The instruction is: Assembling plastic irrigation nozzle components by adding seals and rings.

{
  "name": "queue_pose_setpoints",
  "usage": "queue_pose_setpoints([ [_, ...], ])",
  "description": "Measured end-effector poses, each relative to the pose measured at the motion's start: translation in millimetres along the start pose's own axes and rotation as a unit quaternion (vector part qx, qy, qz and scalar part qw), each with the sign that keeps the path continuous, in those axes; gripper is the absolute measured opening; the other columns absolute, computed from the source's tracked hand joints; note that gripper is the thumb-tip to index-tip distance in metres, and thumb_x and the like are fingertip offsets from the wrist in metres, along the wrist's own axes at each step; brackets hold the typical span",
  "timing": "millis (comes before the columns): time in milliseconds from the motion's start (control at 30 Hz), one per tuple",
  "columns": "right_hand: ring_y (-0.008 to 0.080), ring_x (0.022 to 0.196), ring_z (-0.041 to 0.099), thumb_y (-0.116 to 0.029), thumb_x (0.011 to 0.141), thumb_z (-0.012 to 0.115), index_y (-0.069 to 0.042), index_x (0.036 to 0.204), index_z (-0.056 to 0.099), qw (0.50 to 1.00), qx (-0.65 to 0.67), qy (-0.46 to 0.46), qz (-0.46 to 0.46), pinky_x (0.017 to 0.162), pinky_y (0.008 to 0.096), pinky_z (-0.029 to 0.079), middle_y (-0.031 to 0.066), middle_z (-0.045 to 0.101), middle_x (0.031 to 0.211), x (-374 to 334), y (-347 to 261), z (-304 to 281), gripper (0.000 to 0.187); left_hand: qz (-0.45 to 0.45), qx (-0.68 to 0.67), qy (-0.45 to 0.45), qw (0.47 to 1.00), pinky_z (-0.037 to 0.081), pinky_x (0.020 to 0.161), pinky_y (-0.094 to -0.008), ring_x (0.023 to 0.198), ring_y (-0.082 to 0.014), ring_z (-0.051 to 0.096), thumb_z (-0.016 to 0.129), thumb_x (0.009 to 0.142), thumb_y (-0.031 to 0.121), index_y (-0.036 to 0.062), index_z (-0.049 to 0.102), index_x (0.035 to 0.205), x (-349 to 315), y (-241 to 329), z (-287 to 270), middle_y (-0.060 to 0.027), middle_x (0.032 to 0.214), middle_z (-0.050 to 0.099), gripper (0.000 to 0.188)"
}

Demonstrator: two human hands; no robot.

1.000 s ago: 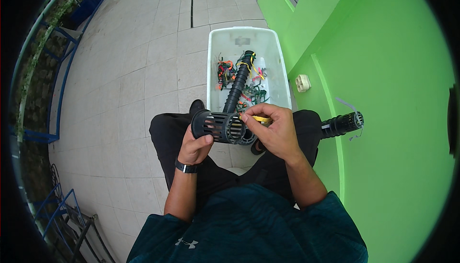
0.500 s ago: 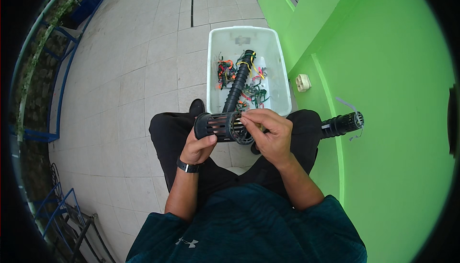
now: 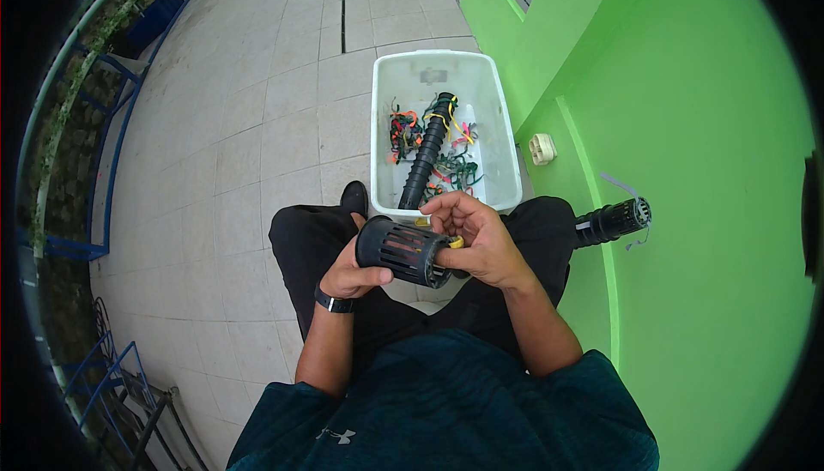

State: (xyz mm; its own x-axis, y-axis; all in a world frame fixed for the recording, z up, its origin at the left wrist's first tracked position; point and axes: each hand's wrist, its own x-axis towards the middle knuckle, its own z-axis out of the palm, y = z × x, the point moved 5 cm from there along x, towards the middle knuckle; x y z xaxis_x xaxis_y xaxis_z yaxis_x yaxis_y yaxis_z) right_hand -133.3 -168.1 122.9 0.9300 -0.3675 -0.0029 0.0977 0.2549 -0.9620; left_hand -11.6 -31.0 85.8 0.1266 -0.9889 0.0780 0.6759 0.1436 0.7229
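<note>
My left hand (image 3: 356,271) is wrapped round a black slotted plastic net pot (image 3: 396,250), held on its side above my lap. Its wider rim faces left and its narrow end faces right. At that narrow end, my right hand (image 3: 481,244) has its fingers curled and its thumb against the pot. A small yellow piece (image 3: 456,242) shows between those fingers; its full shape is hidden. Past the pot stands a white plastic tub (image 3: 505,145) holding a ribbed black tube (image 3: 427,155) with a yellow strip tied near its far end.
Tangled coloured strips (image 3: 405,135) lie inside the tub, with green ones (image 3: 459,169) right of the tube. Another black tube (image 3: 614,221) with a pale purple strip sticks out beside my right knee. A green wall (image 3: 687,317) rises at the right, with a cream socket box (image 3: 542,149).
The net pot has tilted, its right end dropping lower and nearer me. My right hand has shifted onto that end, and the yellow piece has come into sight.
</note>
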Motion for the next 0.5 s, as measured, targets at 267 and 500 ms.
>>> queue_pose_setpoints([
  [267,0.0257,0.11,0.055,-0.01,0.065,0.085,-0.009,0.09,0.069,0.858,-0.372,0.165,-0.313,0.096,0.0389,0.042,0.0092,0.061,0.118,-22,-47,2,0.029,0.026,-0.083,0.066,0.994,0.042,0.105,-0.0383,0.119,-0.0248,0.058,0.074,0.081,0.008,-0.0048,0.046,0.133,5,-8,-14,-0.0153,0.126,0.061,0.061],
  [500,0.0343,0.124,0.049,-0.012,0.07,0.081,-0.011,0.087,0.073,0.813,-0.513,0.037,-0.274,0.103,0.0442,0.038,0.0112,0.059,0.132,-24,-56,20,0.019,-0.016,-0.024,0.041,0.999,0.046,0.101,-0.041,0.115,-0.0269,0.061,0.074,0.081,0.011,-0.0039,0.048,0.131,0,-5,-20,-0.0164,0.123,0.062,0.059],
])
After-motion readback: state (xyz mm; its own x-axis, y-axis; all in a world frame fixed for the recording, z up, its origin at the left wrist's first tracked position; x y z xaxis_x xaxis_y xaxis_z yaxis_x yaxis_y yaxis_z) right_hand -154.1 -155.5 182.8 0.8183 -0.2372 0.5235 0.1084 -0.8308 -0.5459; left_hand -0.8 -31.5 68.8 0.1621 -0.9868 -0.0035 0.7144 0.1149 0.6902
